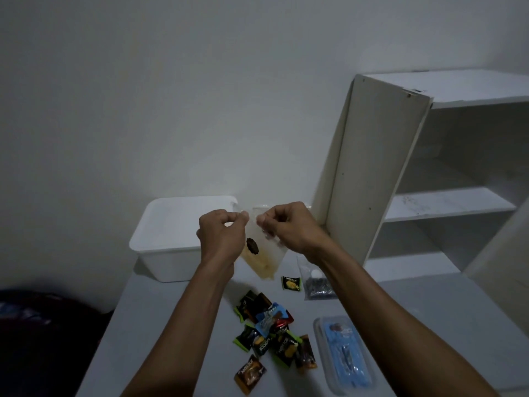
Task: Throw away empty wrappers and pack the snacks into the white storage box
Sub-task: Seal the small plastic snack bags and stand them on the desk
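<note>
Both hands are raised over the grey table (160,325), each pinching a top corner of a clear plastic snack bag (264,253). The left hand (221,234) pinches with thumb and forefinger, other fingers curled; the right hand (289,227) does the same from the other side. The bag hangs between them, long axis running down and slightly right, with one dark piece and yellowish residue inside, possibly near-empty, hard to tell in dim light. The white rectangular plastic storage box (169,239) sits just behind and left of the bag, nearer the left hand. Small foil snack packets (269,330) lie scattered on the table below. A blue-lidded clear container (343,356) is to the right, and a white shelf unit (429,179) beyond.
</note>
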Tool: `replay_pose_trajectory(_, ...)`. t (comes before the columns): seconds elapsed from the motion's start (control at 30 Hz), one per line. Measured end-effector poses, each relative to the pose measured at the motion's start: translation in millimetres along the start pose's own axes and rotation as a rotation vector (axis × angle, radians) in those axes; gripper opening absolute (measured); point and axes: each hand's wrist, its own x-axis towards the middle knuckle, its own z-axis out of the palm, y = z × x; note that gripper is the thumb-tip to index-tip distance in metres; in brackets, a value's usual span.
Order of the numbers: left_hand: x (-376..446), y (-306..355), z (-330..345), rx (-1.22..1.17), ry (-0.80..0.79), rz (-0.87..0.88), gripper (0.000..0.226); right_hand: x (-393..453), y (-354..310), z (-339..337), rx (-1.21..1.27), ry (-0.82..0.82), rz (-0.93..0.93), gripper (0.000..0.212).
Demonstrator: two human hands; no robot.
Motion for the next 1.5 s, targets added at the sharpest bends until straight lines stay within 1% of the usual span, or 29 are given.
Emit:
replay_pose_trajectory(0.13,-1,-1,1,-0.019,-0.03,-0.021,0.024,-2,4,-3,0.089,-0.045,0.079,0.024)
replay_pose_trajectory(0.23,-3,-2,2,-0.036,-0.042,-0.026,0.026,-3,8,-4,0.183,-0.073,0.114,0.02)
replay_pose_trajectory(0.33,-10,-3,3,-0.022,-0.079,-0.009,0.026,-5,11,-3,0.168,-0.034,0.076,0.019)
replay_pose_trajectory(0.43,-15,-4,4,-0.01,-0.119,-0.006,0.023,-8,12,-3,0.179,-0.017,0.093,0.021)
replay_pose_trajectory(0.53,-11,-7,2,-0.039,-0.122,-0.027,0.012,-12,12,-6,0.138,-0.071,0.135,0.022)
replay_pose_trajectory(0.6,-11,-8,0,-0.055,-0.144,-0.02,0.017,-14,14,-6,0.114,-0.092,0.128,0.023)
replay_pose_trajectory(0.67,-12,-10,0,-0.031,-0.143,0.015,0.03,-15,16,-1,0.114,-0.058,0.101,0.023)
replay_pose_trajectory(0.7,-13,-11,0,-0.005,-0.134,0.028,0.031,-16,16,2,0.117,-0.032,0.089,0.023)
replay_pose_trajectory(0.77,-15,-12,-1,0.033,-0.128,0.03,0.024,-17,17,8,0.124,0.016,0.073,0.024)
replay_pose_trajectory(0.87,-13,-18,-1,0.053,-0.125,0.017,0.028,-18,19,14,0.104,0.063,0.052,0.028)
replay_pose_trajectory(0.93,-15,-20,-1,0.044,-0.114,0.003,0.026,-19,21,16,0.048,0.071,0.026,0.03)
replay_pose_trajectory(1.0,-17,-23,-2,0.018,-0.089,0.012,0.029,-22,19,12,-0.008,0.045,0.007,0.028)
replay_pose_trajectory(1.07,-14,-25,-7,-0.006,-0.068,0.027,0.022,-26,15,1,-0.071,-0.021,-0.012,0.025)
replay_pose_trajectory(1.1,-12,-25,-10,0.007,-0.098,0.053,0.02,-29,12,-5,-0.111,-0.06,-0.023,0.025)
replay_pose_trajectory(1.17,-6,-27,-17,0.017,-0.221,0.118,0.023,-32,10,-18,-0.182,-0.126,-0.041,0.023)
replay_pose_trajectory(1.2,-5,-28,-19,-0.005,-0.279,0.131,0.019,-33,10,-24,-0.205,-0.147,-0.053,0.025)
replay_pose_trajectory(1.23,-6,-28,-20,-0.04,-0.323,0.131,0.015,-35,11,-28,-0.212,-0.163,-0.059,0.029)
replay_pose_trajectory(1.3,-10,-33,-19,-0.107,-0.358,0.113,0.01,-38,16,-35,-0.198,-0.179,-0.04,0.032)
replay_pose_trajectory(1.4,-15,-45,-11,-0.154,-0.311,0.078,0.006,-44,28,-44,-0.134,-0.157,0.008,0.028)
replay_pose_trajectory(1.5,-15,-53,4,-0.231,-0.243,-0.036,0.009,-49,49,-50,-0.001,-0.083,0.074,0.029)
